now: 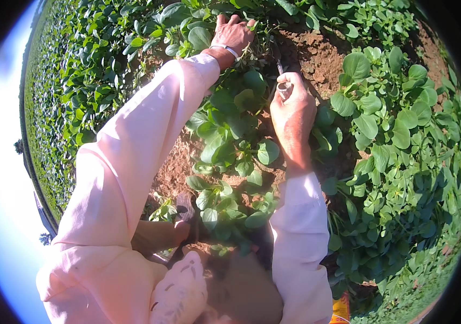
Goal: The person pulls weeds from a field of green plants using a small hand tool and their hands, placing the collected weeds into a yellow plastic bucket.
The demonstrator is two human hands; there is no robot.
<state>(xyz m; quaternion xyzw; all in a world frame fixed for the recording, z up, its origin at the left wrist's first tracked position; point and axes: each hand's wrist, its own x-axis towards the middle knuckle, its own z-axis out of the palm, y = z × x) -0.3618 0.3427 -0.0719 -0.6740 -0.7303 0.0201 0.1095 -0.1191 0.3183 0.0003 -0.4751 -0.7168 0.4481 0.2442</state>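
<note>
You seem to be working low among leaves (200, 38), right hand (294, 108) wrapped round a tool (284, 89), left hand (233, 35)'s grip too hidden to tell, so next needs gentle care.

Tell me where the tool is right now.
In the head view, the tool is gripped in the right hand, above and right of centre, beside bare soil and to the lower right of the left hand.

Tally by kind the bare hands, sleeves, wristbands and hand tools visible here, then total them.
Bare hands: 2 (left hand, right hand)
Sleeves: 2 (left sleeve, right sleeve)
Wristbands: 1 (white band)
Hand tools: 1 (held tool)
Total: 6
</note>
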